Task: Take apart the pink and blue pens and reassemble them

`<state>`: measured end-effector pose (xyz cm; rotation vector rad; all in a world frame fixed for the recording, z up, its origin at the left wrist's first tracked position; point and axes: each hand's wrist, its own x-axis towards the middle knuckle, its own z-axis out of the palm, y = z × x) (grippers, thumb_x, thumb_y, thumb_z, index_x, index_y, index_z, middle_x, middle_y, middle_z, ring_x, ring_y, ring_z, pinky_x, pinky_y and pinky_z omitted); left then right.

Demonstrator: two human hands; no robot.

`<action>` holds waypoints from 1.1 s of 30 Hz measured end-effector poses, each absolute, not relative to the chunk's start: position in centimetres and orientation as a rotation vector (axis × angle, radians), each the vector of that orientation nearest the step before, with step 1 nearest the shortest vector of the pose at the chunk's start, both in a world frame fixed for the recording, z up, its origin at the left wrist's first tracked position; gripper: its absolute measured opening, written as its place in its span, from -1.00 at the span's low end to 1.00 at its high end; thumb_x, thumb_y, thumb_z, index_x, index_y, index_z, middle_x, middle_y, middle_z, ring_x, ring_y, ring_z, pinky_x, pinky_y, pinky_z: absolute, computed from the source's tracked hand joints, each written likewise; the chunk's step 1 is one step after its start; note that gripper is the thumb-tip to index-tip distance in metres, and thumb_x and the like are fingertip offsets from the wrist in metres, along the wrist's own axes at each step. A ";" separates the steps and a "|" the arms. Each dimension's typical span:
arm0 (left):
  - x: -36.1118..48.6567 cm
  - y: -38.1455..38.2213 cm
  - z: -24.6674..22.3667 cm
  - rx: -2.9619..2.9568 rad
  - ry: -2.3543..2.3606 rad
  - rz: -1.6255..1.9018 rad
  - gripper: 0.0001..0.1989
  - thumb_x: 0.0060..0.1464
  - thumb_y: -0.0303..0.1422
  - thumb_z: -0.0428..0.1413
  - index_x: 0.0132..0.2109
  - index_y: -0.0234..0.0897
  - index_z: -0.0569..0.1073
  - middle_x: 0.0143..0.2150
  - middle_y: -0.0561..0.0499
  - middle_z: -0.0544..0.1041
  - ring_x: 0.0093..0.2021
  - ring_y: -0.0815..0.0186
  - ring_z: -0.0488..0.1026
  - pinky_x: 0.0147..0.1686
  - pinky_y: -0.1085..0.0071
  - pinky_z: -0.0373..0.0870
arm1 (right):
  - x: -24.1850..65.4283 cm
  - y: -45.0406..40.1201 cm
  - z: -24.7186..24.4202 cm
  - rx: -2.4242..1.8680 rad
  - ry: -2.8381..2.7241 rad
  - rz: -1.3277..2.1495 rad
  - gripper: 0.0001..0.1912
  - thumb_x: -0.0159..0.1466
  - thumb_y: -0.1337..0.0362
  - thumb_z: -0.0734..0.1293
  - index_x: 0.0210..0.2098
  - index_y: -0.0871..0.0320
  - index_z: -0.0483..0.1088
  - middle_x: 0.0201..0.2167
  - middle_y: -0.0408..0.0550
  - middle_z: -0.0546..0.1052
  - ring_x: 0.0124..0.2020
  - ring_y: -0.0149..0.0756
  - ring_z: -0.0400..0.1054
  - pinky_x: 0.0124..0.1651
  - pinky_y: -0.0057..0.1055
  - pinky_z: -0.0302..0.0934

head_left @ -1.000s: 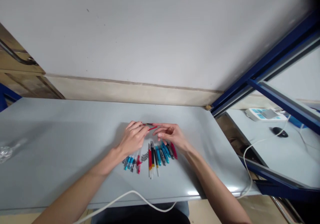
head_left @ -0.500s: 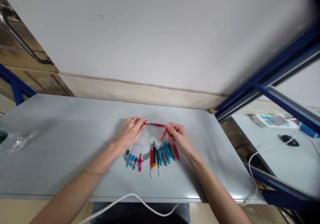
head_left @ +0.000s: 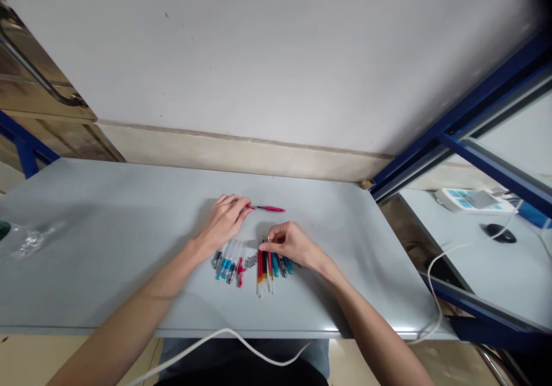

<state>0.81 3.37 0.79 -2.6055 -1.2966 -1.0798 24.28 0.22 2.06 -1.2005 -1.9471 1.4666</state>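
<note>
My left hand (head_left: 228,218) is above the row of pen parts, fingers closed on the left end of a red pen (head_left: 272,208) that lies crosswise. How its parts join under my fingertips is hidden. Lower down, my right hand (head_left: 293,245) pinches a red pen refill (head_left: 270,264) by its upper end. That refill points towards me, beside other red and dark refills (head_left: 260,271). Blue and grey pen grips (head_left: 276,266) lie partly under my right hand. To the left are clear pen barrels (head_left: 233,251) with coloured ends, and small springs (head_left: 250,261).
A white cable (head_left: 224,331) loops across the near table edge. At the table's far left lies a clear plastic bag (head_left: 32,242). A blue metal frame (head_left: 409,144) borders the right side; beyond it are a black mouse (head_left: 500,233) and a white device (head_left: 470,199).
My right hand has moved down and left from the pen's right end, bringing the red refill among the other refills. My left hand stays at the red pen's left end.
</note>
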 end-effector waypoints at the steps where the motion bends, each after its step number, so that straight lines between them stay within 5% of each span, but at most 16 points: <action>1: 0.8 3.4 0.9 -2.605 -1.293 -1.082 -0.85 0.40 -0.35 -0.01 -0.05 -0.28 0.44 -0.23 -0.06 0.57 -0.24 0.20 0.46 -0.14 0.28 0.34 | 24.2 0.2 2.0 -1.228 -1.973 1.405 -0.49 0.19 -0.12 0.47 -0.53 0.18 0.34 -0.62 -0.24 0.29 -0.58 -0.49 0.03 -0.53 -0.48 -0.05; 15: 0.5 3.2 1.3 -2.557 -1.268 -1.157 -0.93 0.35 -0.42 0.05 -0.11 -0.23 0.43 -0.27 -0.01 0.58 -0.24 0.21 0.48 -0.12 0.28 0.35 | 23.3 -0.7 2.8 -1.425 -2.237 0.861 -0.51 0.32 0.17 0.42 -0.64 0.15 0.20 -0.68 -0.28 0.14 -0.57 -0.46 -0.13 -0.50 -0.44 -0.12; 22: 0.3 3.1 1.8 -2.565 -1.315 -0.985 -0.94 0.34 -0.38 0.03 -0.14 -0.25 0.38 -0.30 -0.04 0.55 -0.28 0.19 0.47 -0.21 0.31 0.34 | 24.3 -0.1 3.6 -1.306 -2.239 0.997 -0.71 0.26 0.26 0.47 -0.50 0.15 0.34 -0.64 -0.28 0.27 -0.59 -0.48 0.02 -0.46 -0.48 -0.06; 33: -2.9 4.0 2.8 -2.654 -1.851 -0.291 -0.94 0.22 -0.34 0.01 -0.17 -0.16 0.36 -0.51 0.08 0.43 -0.52 0.24 0.38 -0.46 0.38 0.01 | 28.1 3.2 3.1 -1.944 -2.099 0.374 -0.70 0.43 0.21 0.19 -0.34 0.17 0.46 -0.43 0.04 0.53 -0.38 -0.23 0.34 -0.35 -0.37 -0.03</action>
